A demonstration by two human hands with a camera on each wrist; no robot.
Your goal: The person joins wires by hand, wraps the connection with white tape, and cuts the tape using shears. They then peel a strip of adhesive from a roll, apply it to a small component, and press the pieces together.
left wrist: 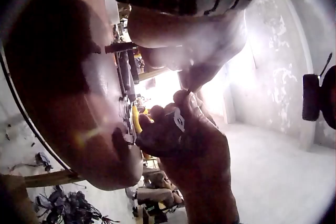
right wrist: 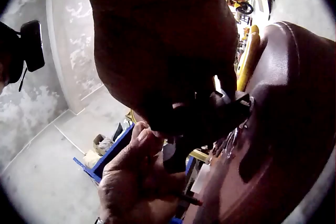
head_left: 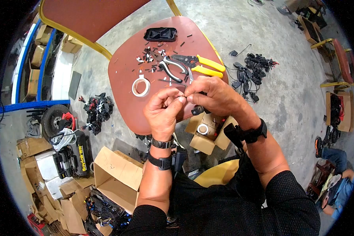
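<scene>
Over smooth red-brn seat [head_left: 124,74], L fingers [head_left: 178,102], R fingers [head_left: 197,97] at tiny dk bit [head_left: 185,95]

Left forearm [head_left: 156,183] extended forward, held nearly straight; right forearm [head_left: 259,147] angled inward from right. Left hand [head_left: 162,110] turned partly palm-up, fingers bent, thumb [head_left: 177,104] pinched to fingertips. Right hand [head_left: 213,96] held back-up, fingers curled under, also pinched. Fingertips of both hands held close together.
</scene>
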